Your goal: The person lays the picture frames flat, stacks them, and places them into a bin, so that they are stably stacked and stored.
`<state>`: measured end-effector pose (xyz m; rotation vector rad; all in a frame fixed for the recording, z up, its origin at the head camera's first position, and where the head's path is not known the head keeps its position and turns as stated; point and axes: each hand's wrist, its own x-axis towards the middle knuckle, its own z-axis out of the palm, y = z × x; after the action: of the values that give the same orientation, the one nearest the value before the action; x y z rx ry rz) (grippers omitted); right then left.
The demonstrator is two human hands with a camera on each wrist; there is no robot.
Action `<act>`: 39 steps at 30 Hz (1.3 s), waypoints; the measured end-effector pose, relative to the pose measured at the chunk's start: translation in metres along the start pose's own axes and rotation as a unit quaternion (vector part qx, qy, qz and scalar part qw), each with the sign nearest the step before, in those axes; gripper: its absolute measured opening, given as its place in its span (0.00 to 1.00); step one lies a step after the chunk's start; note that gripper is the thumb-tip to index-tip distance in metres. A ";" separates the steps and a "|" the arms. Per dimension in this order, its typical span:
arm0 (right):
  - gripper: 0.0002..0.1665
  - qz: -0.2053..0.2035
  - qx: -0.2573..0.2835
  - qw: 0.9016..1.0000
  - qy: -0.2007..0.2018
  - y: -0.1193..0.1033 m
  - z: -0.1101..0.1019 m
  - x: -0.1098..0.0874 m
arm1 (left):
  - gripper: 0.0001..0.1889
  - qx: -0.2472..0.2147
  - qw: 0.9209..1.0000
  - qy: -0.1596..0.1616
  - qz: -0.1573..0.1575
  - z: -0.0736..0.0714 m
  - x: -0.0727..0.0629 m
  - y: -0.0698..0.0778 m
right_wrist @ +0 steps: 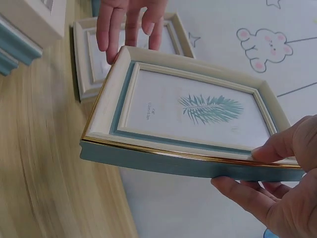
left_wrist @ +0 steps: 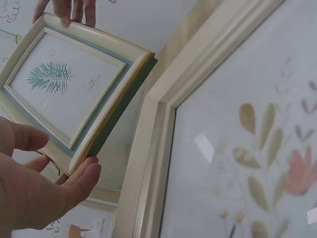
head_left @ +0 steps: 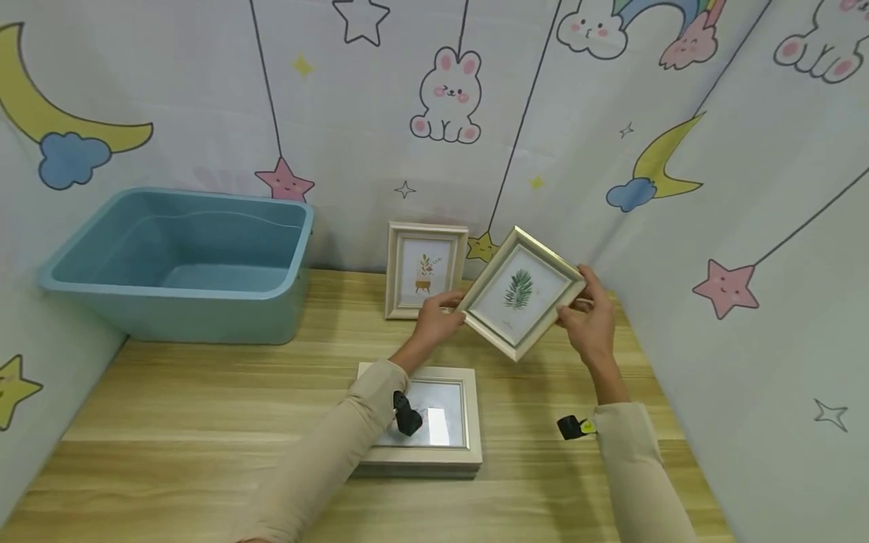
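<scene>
A cream picture frame with a green leaf print (head_left: 519, 290) is held up, tilted, above the table. My right hand (head_left: 589, 320) pinches its right corner, thumb on the front and fingers behind, as the right wrist view shows. At the opposite corner, my left hand (head_left: 437, 320) holds the edge, with the thumb (left_wrist: 32, 138) towards the front and fingers beneath. Behind the left hand, a second frame with a potted-plant print (head_left: 424, 275) stands upright against the wall. Under the left forearm lies a stack of frames (head_left: 474, 422); its top one bears a flower print (left_wrist: 257, 163).
A blue plastic tub (head_left: 210, 313) stands at the back left of the wooden table (head_left: 204, 422). Curtain-like walls with cartoon prints (head_left: 444, 94) close off the back and sides. A small black device (head_left: 573, 427) is attached at the right wrist.
</scene>
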<state>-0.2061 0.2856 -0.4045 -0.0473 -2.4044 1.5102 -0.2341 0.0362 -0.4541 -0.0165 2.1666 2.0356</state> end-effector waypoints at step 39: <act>0.33 -0.022 0.238 0.971 0.019 -0.038 0.045 -0.055 | 0.40 -0.162 0.981 0.104 0.031 -0.044 -0.056 0.002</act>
<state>-0.1602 0.2191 -0.4016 0.0801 -1.9383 1.9983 -0.1845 -0.0130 -0.4428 -0.2129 1.9362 2.5021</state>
